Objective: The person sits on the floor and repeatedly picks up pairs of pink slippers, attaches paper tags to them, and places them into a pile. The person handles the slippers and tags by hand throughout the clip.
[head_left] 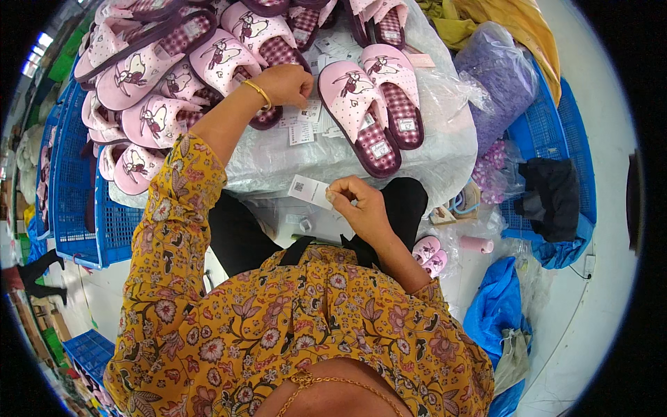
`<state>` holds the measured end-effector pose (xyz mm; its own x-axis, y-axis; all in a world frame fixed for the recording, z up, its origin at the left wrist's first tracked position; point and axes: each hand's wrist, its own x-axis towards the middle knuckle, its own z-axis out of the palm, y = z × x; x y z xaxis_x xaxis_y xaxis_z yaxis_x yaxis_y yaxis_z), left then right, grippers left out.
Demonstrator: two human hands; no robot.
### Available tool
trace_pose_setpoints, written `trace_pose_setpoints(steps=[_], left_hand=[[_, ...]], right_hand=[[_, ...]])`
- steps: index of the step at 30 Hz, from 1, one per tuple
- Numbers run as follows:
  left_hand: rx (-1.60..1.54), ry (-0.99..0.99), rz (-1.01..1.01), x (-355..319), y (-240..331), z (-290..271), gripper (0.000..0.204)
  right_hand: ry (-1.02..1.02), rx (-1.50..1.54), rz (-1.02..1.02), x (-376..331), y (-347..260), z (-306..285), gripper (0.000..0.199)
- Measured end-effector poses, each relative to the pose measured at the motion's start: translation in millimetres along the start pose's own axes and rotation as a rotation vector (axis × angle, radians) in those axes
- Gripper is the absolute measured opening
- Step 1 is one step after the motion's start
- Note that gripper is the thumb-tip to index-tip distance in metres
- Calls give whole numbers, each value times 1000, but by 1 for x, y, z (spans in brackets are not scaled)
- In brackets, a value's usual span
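My right hand pinches a white paper tag with a printed square code, held out above my lap. My left hand reaches over the plastic-covered work surface, its fingers curled down at several loose white tags. Whether a tag is between those fingers I cannot make out. To the right of the tags lies a pair of pink slippers with a cartoon dog print, dark purple soles and checked insoles. More such slippers are heaped around and beyond my left forearm.
Blue plastic crates stand on the left, and another blue crate is at the right with a purple bag beside it. Small pink slippers, a pink roll and a blue sack lie on the floor.
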<state>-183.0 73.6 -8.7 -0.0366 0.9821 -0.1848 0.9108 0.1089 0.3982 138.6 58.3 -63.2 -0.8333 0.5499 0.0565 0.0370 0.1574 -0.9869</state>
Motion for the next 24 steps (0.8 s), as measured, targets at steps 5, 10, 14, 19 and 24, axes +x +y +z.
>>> trace_pose_setpoints(steps=[5, 10, 14, 19, 24], left_hand=[[71, 55, 54, -14, 6, 2, 32], [169, 86, 46, -30, 23, 5, 36], [129, 191, 78, -36, 21, 4, 29], [13, 214, 138, -31, 12, -3, 22], [-329, 263, 51, -23, 4, -14, 21]], right_hand=[[4, 40, 16, -2, 0, -1, 11], [19, 37, 24, -2, -2, 0, 10], [13, 48, 26, -2, -2, 0, 10], [13, 56, 27, -2, 5, 1, 11], [37, 81, 42, -1, 7, 1, 11]])
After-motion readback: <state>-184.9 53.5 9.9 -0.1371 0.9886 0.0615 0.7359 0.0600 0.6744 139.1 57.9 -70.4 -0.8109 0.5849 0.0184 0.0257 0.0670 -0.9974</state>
